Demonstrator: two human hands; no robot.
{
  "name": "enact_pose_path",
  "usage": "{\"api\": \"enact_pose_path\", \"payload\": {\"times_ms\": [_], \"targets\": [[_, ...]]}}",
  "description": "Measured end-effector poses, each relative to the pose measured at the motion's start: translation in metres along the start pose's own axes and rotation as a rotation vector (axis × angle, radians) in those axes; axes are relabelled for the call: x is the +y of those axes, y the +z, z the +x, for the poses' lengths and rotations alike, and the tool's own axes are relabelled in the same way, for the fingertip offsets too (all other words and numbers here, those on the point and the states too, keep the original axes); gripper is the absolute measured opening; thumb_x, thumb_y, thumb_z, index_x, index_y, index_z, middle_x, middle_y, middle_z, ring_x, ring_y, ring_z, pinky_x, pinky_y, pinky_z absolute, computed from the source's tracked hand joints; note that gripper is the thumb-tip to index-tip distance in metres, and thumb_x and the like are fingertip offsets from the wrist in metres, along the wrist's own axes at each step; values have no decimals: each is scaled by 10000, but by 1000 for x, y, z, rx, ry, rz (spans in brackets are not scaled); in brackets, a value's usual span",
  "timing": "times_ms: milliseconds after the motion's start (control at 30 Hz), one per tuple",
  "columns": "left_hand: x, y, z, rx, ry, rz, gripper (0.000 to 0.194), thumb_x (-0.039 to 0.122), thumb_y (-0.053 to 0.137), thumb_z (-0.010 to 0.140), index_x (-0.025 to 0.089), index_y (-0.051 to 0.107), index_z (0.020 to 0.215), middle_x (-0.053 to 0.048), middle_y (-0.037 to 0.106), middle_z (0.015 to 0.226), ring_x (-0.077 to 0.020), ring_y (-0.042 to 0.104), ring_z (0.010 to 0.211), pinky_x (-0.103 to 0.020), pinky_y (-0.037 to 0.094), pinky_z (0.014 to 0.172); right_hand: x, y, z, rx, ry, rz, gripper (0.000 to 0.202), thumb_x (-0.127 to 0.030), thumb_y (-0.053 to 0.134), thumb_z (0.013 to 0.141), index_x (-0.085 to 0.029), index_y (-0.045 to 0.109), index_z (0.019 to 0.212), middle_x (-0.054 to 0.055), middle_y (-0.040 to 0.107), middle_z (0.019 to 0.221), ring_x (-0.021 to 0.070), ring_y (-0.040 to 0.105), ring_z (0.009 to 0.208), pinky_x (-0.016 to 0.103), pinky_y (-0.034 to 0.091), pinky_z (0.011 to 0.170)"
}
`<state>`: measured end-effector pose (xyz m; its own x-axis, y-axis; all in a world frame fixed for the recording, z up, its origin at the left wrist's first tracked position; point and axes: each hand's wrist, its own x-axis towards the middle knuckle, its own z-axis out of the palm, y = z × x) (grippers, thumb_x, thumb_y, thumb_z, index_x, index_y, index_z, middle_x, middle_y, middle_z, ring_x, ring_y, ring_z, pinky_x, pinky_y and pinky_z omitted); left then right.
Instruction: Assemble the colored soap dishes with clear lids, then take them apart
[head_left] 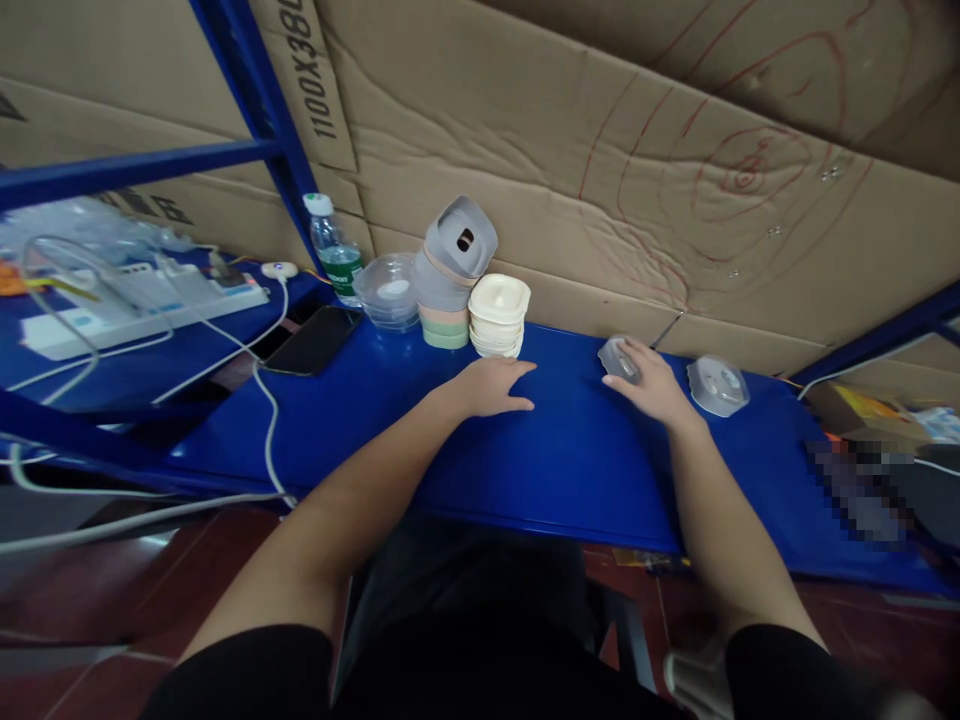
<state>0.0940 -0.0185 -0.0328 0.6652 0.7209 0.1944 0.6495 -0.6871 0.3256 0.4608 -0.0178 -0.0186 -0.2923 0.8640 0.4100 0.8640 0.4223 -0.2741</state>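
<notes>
right hand (pixel 654 385) has its thumb at the near edge and its fingers over the right side of a small clear container (pixel 613 356); whether they pinch it firmly i cannot tell. left hand (pixel 489 388) is held with thumb and forefinger spread, the gap between them bare, just in front of a cream stack (pixel 499 312).

on the cardboard (pixel 465 120), black print reads "1100x38", with one more character cut off at the edge. a plastic bottle (pixel 334 250) with a white cap wears a green label, its pale lettering too blurred to read.

the small clear container is see-through, greyish and round-cornered, near the back of the blue table (pixel 555 470). a second clear container (pixel 718 386), similar in look, lies to its right. beside the cream stack, a grey stack (pixel 442 285) has peach and green layers below; its top piece tilts, showing a dark oblong opening.
</notes>
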Motion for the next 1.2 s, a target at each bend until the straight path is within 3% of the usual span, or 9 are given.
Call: {"api": "enact_pose_path", "payload": {"times_ms": [133, 267, 433, 567, 700, 867, 1000, 1133, 1200], "targets": [[-3, 3, 0, 23, 35, -9, 742, 590, 689, 930, 140, 567, 1507, -193, 657, 1477, -332, 620, 1384, -445, 468, 1148, -9, 12, 3, 48, 24, -36, 650, -740, 635, 906, -235, 747, 1300, 139, 720, 1405, 379, 640, 1339, 611, 446, 1176], [-4, 4, 0, 27, 36, -7, 731, 588, 701, 925, 141, 585, 1491, -195, 677, 1449, -340, 641, 1358, -455, 489, 1127, 14, 10, -1, 101, 187, -174, 532, -663, 633, 911, -225, 793, 1167, 153, 729, 1382, 402, 647, 1297, 655, 416, 1156], [-1, -1, -1, 80, -4, -25, 701, 549, 704, 930, 157, 578, 1496, -174, 677, 1454, -325, 652, 1344, -449, 511, 1108, 33, -1, -3, 220, 376, -307, 544, -622, 632, 887, -166, 802, 1131, 227, 694, 1399, 456, 603, 1313, 683, 400, 1127], [4, -9, -1, 262, -88, -88, 585, 481, 720, 927, 192, 630, 1428, -109, 778, 1244, -261, 754, 1090, -390, 576, 954, 22, -1, 2, 306, 263, -184, 522, -597, 602, 919, -173, 795, 1155, 208, 724, 1353, 403, 634, 1292, 604, 447, 1128], [6, -17, 0, 485, -151, -131, 472, 431, 715, 937, 200, 665, 1346, -50, 795, 1031, -196, 740, 855, -329, 571, 806, 18, 9, 5, 285, 209, -8, 544, -630, 604, 922, -162, 798, 1117, 196, 789, 1191, 372, 702, 1165, 553, 509, 1068], [1, -22, 1, 745, -134, -129, 486, 351, 724, 931, 159, 622, 1366, -75, 744, 1085, -175, 697, 865, -315, 556, 829, 36, 21, 4, 220, 363, 50, 629, -692, 625, 865, -147, 811, 1117, 202, 798, 1135, 380, 725, 1072, 547, 544, 990], [-6, -27, -2, 881, -110, -100, 445, 355, 690, 952, 152, 616, 1341, -63, 714, 1036, -153, 644, 778, -324, 550, 839, 47, 28, 5, 213, 438, 52, 628, -694, 631, 849, -162, 810, 1130, 184, 796, 1123, 366, 725, 1052, 533, 545, 978], [-14, -39, -8, 1027, -222, -72, 403, 346, 683, 938, 168, 655, 1298, -71, 715, 1051, -173, 653, 832, -332, 542, 848, 45, 34, 4, 202, 427, 88, 594, -678, 651, 847, -177, 809, 1123, 173, 795, 1139, 363, 726, 1080, 536, 540, 1011], [-18, -44, -11, 1004, -291, -98, 378, 334, 676, 942, 170, 675, 1282, -61, 724, 1003, -184, 670, 860, -320, 534, 830, 42, 35, 3, 185, 394, 108, 575, -664, 659, 852, -183, 807, 1131, 169, 794, 1156, 361, 727, 1096, 539, 541, 1023]]}}
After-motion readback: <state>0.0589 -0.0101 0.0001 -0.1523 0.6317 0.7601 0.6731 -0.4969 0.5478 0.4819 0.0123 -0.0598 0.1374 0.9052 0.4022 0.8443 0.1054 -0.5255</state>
